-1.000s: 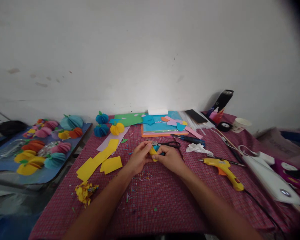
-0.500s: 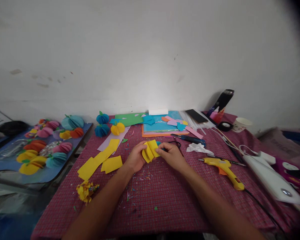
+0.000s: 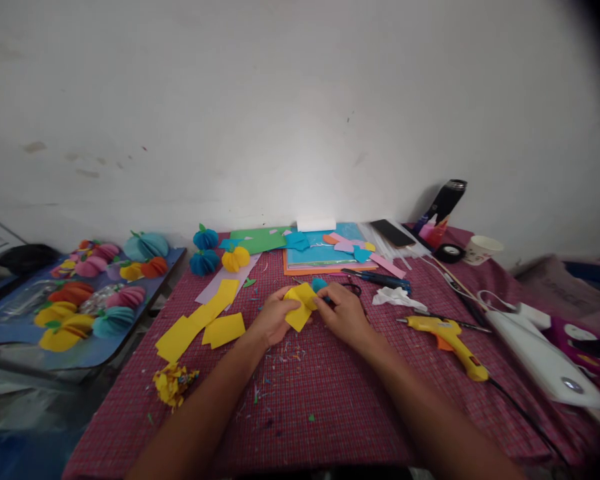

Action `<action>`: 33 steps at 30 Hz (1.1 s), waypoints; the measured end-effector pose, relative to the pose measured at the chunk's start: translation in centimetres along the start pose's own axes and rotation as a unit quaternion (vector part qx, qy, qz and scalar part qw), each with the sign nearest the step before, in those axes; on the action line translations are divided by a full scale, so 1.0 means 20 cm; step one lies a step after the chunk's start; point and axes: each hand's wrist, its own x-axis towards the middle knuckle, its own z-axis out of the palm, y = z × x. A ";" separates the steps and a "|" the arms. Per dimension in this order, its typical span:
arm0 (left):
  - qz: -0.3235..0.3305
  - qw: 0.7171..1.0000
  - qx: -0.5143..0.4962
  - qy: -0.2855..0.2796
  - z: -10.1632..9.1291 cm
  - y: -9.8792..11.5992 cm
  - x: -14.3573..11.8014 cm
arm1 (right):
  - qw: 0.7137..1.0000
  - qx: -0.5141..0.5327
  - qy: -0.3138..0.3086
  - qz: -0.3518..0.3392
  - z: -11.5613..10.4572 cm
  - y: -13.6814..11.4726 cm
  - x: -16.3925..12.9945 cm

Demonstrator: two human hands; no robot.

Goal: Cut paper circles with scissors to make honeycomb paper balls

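Note:
Between my hands is a piece of folded yellow paper [image 3: 299, 313], held a little above the cloth at the middle of the table. My left hand [image 3: 274, 316] grips its left side, thumb on top. At its upper right edge, the thumb and fingertips of my right hand [image 3: 344, 312] pinch the paper. A blue paper piece [image 3: 319, 285] shows just behind, partly hidden. Yellow paper strips [image 3: 197, 320] and smaller yellow pieces [image 3: 224, 330] lie to the left. Nearer me on that side sits a crumpled yellow paper clump [image 3: 174, 385].
A yellow glue gun [image 3: 450, 340] with its cord lies at the right, near a crumpled white tissue [image 3: 397, 298] and a cutter [image 3: 377, 279]. Coloured sheets [image 3: 325, 253] and blue paper pumpkins [image 3: 205, 261] are at the back. More paper pumpkins [image 3: 113, 320] cover the left blue table.
The yellow paper has turned in my hands; its fanned folds now show as a flatter face. My left thumb has come over it, and my right hand still pinches its edge.

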 end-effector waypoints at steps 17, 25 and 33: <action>0.063 0.942 0.329 0.023 -0.10 0.11 0.00 | 0.995 -0.038 0.080 0.051 0.01 0.09 0.02; 0.111 0.790 0.602 0.050 -0.27 0.26 -0.01 | 0.985 0.040 0.094 0.141 -0.05 0.16 0.05; 0.261 0.759 0.583 0.124 -0.16 0.23 -0.03 | 0.989 0.092 0.008 0.114 -0.08 0.15 0.06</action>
